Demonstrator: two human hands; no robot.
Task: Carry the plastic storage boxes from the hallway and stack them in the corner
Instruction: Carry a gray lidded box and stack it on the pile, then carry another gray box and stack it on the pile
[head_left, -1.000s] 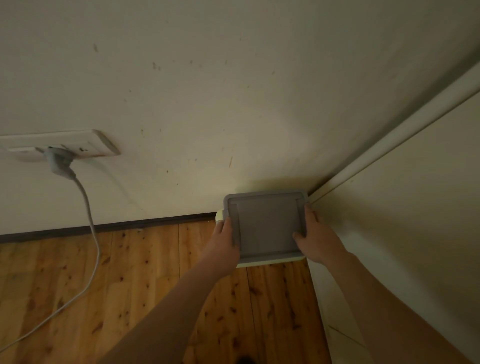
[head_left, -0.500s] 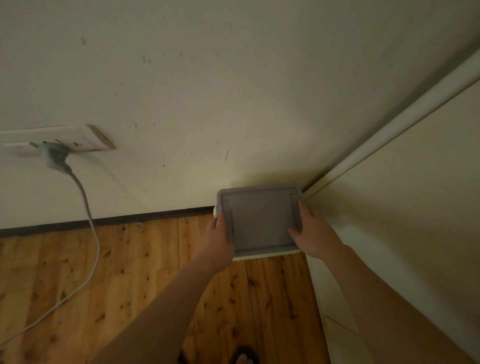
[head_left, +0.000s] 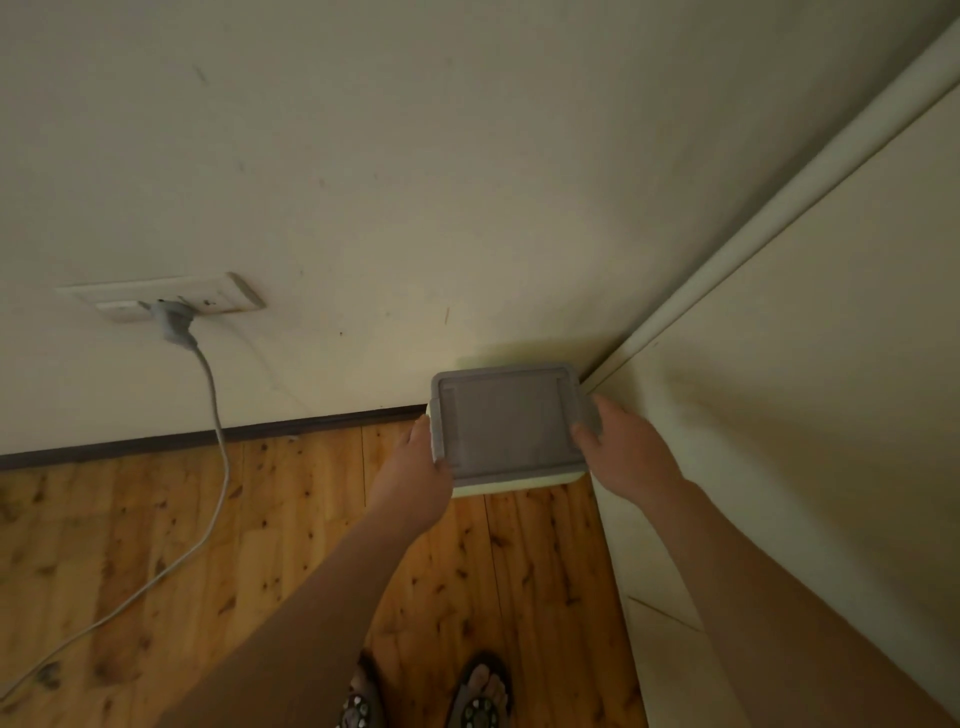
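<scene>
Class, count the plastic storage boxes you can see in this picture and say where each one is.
1. The storage box with a grey lid sits in the corner, gripped by the left hand and right hand. Any boxes beneath it would be hidden from above.

head cam | looks steeply down, forward | at room corner (head_left: 587, 379), seemingly close | dim

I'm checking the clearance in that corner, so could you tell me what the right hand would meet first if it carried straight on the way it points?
The right hand points toward the corner; beyond the storage box it grips, likely the wall, though depth is unclear.
</scene>
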